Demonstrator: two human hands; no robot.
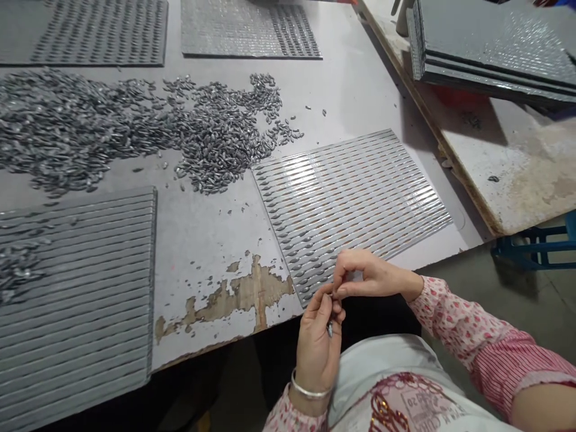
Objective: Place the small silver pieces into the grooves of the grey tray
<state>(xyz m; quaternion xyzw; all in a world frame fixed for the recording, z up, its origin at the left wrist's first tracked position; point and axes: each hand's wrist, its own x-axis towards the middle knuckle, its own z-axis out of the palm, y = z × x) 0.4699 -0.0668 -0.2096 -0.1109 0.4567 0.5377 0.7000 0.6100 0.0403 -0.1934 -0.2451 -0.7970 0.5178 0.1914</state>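
Note:
My left hand (320,339), wearing a silver bangle, is closed at the near table edge with a small grey spindle-shaped metal piece (330,329) showing below its fingers. The fingertips of my right hand (371,275) are pinched against my left fingertips; what is between them is too small to tell. Just beyond both hands lies a ridged grey board (355,192) with narrow parallel grooves. Metal pieces like the held one sit in rows along its left end and near corner, closest to my hands.
A large heap of loose metal pieces (216,138) spreads across the table's left and middle. Another ridged board (90,312) at the left bears a small pile. Filled boards (252,30) lie at the back. Stacked boards (495,48) stand on the right side table, above a blue stool (535,246).

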